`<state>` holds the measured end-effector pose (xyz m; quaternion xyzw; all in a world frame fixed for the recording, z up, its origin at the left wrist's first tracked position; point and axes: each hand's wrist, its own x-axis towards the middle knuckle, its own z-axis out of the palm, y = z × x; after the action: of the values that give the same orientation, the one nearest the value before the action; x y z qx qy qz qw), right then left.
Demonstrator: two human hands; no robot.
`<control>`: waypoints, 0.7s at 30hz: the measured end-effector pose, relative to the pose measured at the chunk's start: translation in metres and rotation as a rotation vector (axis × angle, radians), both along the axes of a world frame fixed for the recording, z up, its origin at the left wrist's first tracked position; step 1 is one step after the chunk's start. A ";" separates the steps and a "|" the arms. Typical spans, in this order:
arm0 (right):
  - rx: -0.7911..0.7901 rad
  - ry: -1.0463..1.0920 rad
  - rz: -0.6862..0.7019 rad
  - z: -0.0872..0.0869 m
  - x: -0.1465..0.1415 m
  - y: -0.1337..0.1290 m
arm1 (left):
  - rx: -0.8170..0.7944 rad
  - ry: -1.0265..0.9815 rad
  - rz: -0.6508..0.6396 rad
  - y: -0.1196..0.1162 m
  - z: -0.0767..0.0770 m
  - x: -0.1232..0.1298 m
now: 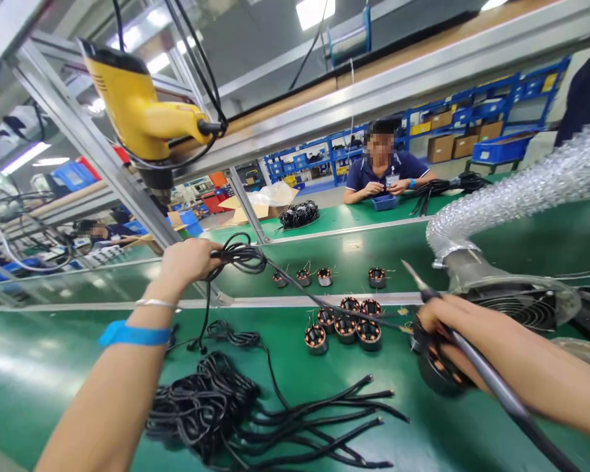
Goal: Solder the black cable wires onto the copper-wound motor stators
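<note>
My left hand (191,263) is closed on a looped black cable (243,255) above the green bench. The cable stretches right, over several copper-wound motor cores (345,326), to my right hand (435,321). That hand is wrapped round a soldering iron (423,283) with its pointed tip up to the left. Close beneath its fingers is a blurred dark round part (442,370); whether the fingers touch it is unclear. A heap of coiled black cables (206,406) lies at the front, with loose ends fanned to the right.
A yellow heat gun (132,108) hangs upper left. On the right, a silver duct (521,180) joins a fan hood (501,288). More cores (324,276) stand on the far strip past a metal rail (285,302). A person (386,164) sits opposite with a blue tray (384,202).
</note>
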<state>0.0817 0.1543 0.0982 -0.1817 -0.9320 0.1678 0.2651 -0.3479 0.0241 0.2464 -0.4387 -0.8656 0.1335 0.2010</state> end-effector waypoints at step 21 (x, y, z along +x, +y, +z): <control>-0.108 -0.700 -0.704 -0.030 -0.163 0.212 | -0.043 -0.531 -0.230 0.193 -0.174 -0.008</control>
<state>-0.0816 0.3663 0.0681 -0.5441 -0.8371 0.0454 -0.0327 -0.3558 0.2170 0.0726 -0.5575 -0.8296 0.0087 -0.0279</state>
